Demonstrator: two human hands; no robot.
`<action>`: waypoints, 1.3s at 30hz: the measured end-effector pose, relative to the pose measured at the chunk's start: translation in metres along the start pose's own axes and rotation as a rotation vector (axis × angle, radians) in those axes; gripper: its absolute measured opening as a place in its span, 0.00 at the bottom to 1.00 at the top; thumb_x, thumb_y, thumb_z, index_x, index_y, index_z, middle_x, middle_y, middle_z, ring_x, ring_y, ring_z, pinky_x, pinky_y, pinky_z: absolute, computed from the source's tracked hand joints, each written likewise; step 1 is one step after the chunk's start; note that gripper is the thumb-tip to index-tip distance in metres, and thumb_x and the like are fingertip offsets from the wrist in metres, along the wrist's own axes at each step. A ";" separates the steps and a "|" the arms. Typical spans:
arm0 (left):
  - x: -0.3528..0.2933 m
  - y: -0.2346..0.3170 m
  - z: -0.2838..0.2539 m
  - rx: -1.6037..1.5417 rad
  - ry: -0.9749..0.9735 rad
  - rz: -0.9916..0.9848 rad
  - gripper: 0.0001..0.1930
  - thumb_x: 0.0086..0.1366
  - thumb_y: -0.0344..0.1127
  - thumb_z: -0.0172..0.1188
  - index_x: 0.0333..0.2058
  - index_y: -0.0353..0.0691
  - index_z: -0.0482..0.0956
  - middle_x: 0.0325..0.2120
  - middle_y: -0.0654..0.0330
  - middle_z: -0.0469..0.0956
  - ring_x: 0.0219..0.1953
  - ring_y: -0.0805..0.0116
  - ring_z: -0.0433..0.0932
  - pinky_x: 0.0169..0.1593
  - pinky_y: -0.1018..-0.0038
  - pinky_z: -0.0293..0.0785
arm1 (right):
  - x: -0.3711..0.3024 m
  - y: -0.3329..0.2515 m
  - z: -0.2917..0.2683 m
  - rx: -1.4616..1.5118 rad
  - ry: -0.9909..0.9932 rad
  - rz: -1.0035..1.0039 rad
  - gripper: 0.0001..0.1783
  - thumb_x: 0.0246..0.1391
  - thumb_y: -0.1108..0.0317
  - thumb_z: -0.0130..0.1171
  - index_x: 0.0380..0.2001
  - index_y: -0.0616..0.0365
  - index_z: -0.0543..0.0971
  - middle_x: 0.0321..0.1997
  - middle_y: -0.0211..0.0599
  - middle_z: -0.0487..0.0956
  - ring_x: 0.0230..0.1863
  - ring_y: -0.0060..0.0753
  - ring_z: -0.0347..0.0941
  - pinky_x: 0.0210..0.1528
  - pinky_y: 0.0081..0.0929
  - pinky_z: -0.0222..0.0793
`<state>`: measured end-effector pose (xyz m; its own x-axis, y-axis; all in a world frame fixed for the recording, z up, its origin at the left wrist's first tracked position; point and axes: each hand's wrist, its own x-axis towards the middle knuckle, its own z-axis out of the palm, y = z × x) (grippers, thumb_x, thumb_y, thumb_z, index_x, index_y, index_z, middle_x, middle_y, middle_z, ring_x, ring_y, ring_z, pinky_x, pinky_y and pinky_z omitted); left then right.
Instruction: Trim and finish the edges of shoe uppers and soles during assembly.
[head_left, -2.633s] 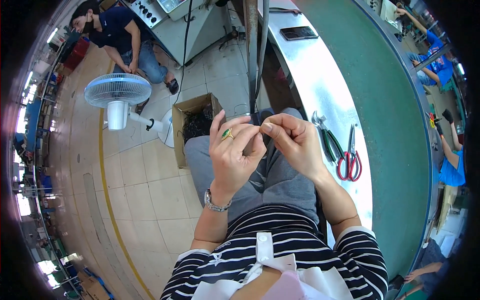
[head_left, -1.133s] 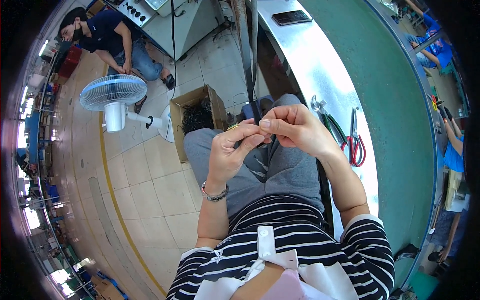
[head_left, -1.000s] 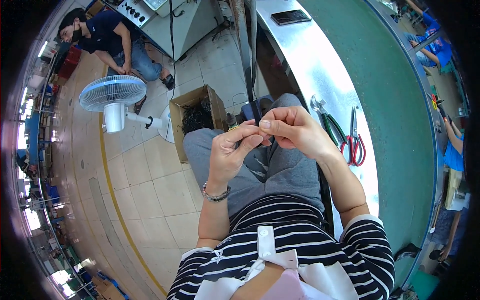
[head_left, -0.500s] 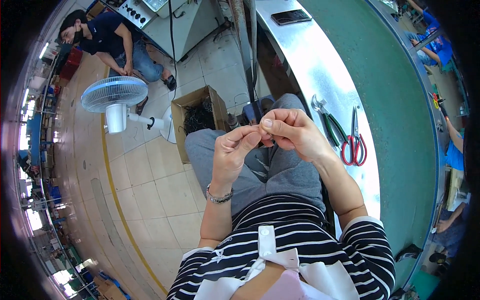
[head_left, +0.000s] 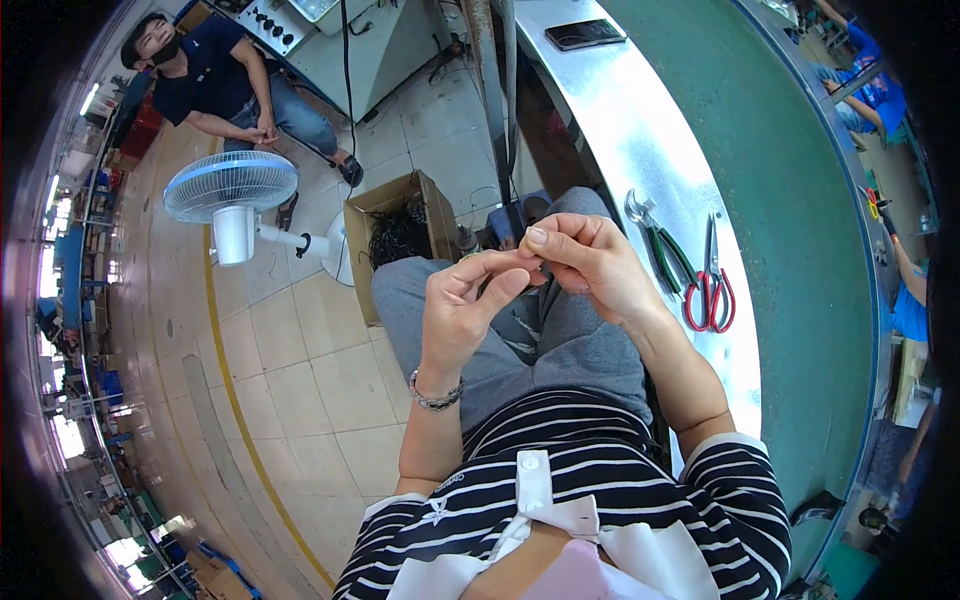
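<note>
Above my lap, my left hand (head_left: 468, 308) and my right hand (head_left: 592, 262) meet at the fingertips. My right thumb and forefinger are pinched together; whatever lies between them is too small to make out. The left fingers are curled, their tips touching the right ones, with the thumb slightly raised. Any item in them is hidden. To the right of my right hand, green-handled cutting pliers (head_left: 662, 245) lie on the shiny metal bench top (head_left: 655, 120). Beside them are red-handled scissors (head_left: 710, 290), blades pointing away from me.
A dark phone (head_left: 585, 34) lies at the bench's far end. A cardboard box (head_left: 440, 225) with tangled black wire (head_left: 395, 240) stands beyond my left knee. Farther left are a fan (head_left: 232, 190) and a seated person (head_left: 215, 90). A metal post (head_left: 490, 90) rises ahead of me.
My left thumb has lifted away from the fingertips, and my left hand has dropped slightly. The right hand keeps its pinch. The seated person has raised their head.
</note>
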<state>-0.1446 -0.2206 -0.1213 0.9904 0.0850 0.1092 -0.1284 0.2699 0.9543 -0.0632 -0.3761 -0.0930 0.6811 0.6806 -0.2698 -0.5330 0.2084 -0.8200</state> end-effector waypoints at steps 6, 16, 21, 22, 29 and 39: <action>-0.001 0.000 -0.002 0.043 0.056 -0.007 0.09 0.67 0.32 0.54 0.38 0.31 0.78 0.31 0.59 0.79 0.33 0.75 0.77 0.39 0.81 0.73 | -0.002 0.000 0.004 -0.124 0.063 -0.070 0.10 0.58 0.66 0.57 0.34 0.64 0.80 0.25 0.27 0.77 0.17 0.07 0.59 0.18 0.09 0.51; -0.001 0.004 0.005 0.119 0.162 0.093 0.12 0.69 0.33 0.49 0.43 0.32 0.77 0.31 0.60 0.78 0.33 0.79 0.74 0.39 0.85 0.69 | 0.006 0.015 -0.020 0.404 -0.041 0.024 0.12 0.62 0.62 0.50 0.35 0.59 0.77 0.18 0.18 0.65 0.16 0.11 0.52 0.21 0.12 0.50; -0.003 -0.002 -0.005 -0.059 0.168 -0.004 0.13 0.67 0.30 0.50 0.45 0.28 0.75 0.33 0.53 0.79 0.38 0.66 0.78 0.48 0.73 0.71 | 0.007 0.019 -0.017 0.387 -0.024 0.028 0.11 0.62 0.62 0.50 0.35 0.58 0.76 0.24 0.21 0.72 0.22 0.12 0.63 0.25 0.12 0.60; -0.003 -0.005 -0.007 -0.163 0.173 -0.027 0.13 0.67 0.30 0.50 0.45 0.28 0.75 0.33 0.53 0.79 0.38 0.65 0.78 0.49 0.71 0.72 | 0.007 0.019 -0.017 0.357 -0.014 0.039 0.11 0.62 0.62 0.50 0.35 0.58 0.76 0.27 0.22 0.74 0.24 0.12 0.66 0.27 0.12 0.63; -0.003 -0.010 -0.013 -0.583 0.130 -0.129 0.15 0.67 0.31 0.51 0.50 0.31 0.73 0.41 0.51 0.79 0.41 0.64 0.78 0.51 0.70 0.71 | 0.006 0.025 -0.017 0.254 -0.041 0.020 0.14 0.62 0.63 0.49 0.44 0.60 0.75 0.38 0.30 0.78 0.37 0.18 0.73 0.43 0.17 0.69; -0.007 -0.021 -0.007 -0.701 0.120 -0.130 0.17 0.65 0.32 0.54 0.52 0.40 0.73 0.44 0.55 0.78 0.42 0.66 0.77 0.50 0.69 0.72 | 0.001 0.029 0.005 0.183 -0.087 -0.082 0.21 0.61 0.65 0.49 0.55 0.60 0.71 0.48 0.33 0.77 0.45 0.21 0.71 0.52 0.23 0.65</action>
<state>-0.1488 -0.2203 -0.1437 0.9926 0.1043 -0.0625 -0.0529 0.8333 0.5503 -0.0800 -0.3660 -0.1144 0.6843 0.7126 -0.1551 -0.5653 0.3839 -0.7301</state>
